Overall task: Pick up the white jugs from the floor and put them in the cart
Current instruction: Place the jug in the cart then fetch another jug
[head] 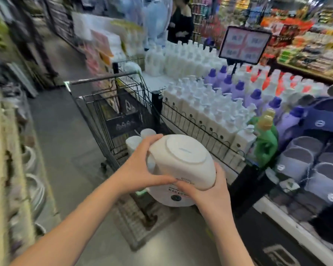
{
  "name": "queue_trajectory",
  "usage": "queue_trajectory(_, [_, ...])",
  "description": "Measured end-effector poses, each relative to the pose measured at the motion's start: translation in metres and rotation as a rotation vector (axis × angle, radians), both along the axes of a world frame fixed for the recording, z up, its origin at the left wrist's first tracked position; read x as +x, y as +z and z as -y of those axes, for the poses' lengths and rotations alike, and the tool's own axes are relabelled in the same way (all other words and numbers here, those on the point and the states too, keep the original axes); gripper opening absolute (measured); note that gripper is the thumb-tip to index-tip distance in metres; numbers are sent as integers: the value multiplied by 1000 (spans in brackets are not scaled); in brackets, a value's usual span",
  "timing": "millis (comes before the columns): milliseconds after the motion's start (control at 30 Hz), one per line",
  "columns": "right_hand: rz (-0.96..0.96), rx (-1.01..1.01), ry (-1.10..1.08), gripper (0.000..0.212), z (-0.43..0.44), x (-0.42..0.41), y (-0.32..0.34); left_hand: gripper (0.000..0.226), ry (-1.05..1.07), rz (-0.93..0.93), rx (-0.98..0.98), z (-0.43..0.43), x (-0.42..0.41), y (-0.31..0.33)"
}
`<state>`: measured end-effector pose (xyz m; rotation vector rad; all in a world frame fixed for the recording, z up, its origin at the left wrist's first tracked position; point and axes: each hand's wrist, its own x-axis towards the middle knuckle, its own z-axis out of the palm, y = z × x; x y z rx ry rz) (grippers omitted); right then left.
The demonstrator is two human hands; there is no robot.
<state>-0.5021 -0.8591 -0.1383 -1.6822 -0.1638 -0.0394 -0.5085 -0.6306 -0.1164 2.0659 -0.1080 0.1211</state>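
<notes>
**Held jug in relation to the cart.** The white jug (181, 160) is off the floor and lies on its side between both hands. Its round base faces the viewer, so its long axis runs forward and away, toward the cart (96, 123); the neck end is hidden behind the body.

The left hand (142, 166) grips the upper left flank, fingers curled over the top edge and thumb underneath. The right hand (206, 191) cups the lower right edge, fingers wrapped round it. Both hands are in contact with the jug, and neither is nearer the cart by any clear margin.

The wire basket lies ahead and slightly to the left of the jug. Two white jug tops (133, 144) show just beyond the left hand, seemingly inside the basket.

A labelled white jug (169, 196) sits directly below the held one. Whether it rests in the basket or on the floor cannot be told.

To the right, just beside the cart, stands a fenced display of white pump bottles (210, 112). The likely move is forward and leftward, away from this display.
</notes>
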Motion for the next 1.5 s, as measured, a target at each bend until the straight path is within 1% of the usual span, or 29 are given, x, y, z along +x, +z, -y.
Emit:
queue_trajectory(233, [24, 36, 166, 83, -86, 59, -2, 111, 162, 30, -8, -80, 23, 0])
queue_trajectory(433, [44, 44, 299, 86, -154, 115, -8, 105, 276, 42, -6, -138, 49, -9])
queue_trajectory(533, [68, 18, 323, 90, -185, 148, -16, 106, 323, 42, -5, -167, 74, -15])
queue_trajectory(700, [35, 15, 334, 91, -228, 206, -32, 108, 328, 8, 18, -210, 130, -21])
queue_trajectory(867, [-17, 4, 322, 91, -260, 250, -43, 106, 294, -51, 44, -248, 182, -26])
queue_trajectory(967, [-89, 3, 322, 89, -280, 272, -45, 108, 278, -90, 49, -269, 209, -29])
queue_trajectory(1033, [-109, 8, 314, 95, -291, 283, -52, 111, 264, -119, 56, -281, 224, -34])
queue_trajectory(1167, [-110, -14, 284, 117, -307, 302, -76, 112, 209, -170, 99, -300, 250, -45])
queue_trajectory(1300, [-147, -23, 183, 119, -326, 310, -101, 109, 80, -210, 124, -321, 278, -57])
queue_trajectory(1400, [-173, -51, 77, 128, -340, 310, -118, 107, -28, -251, 147, -339, 305, -70])
queue_trajectory(1433, [-177, -63, 40, 129, -345, 311, -122, 107, -59, -265, 155, -345, 314, -75])
queue_trajectory(1500, [-192, -74, -22, 122, -356, 315, -129, 109, -137, -279, 160, -357, 333, -86])
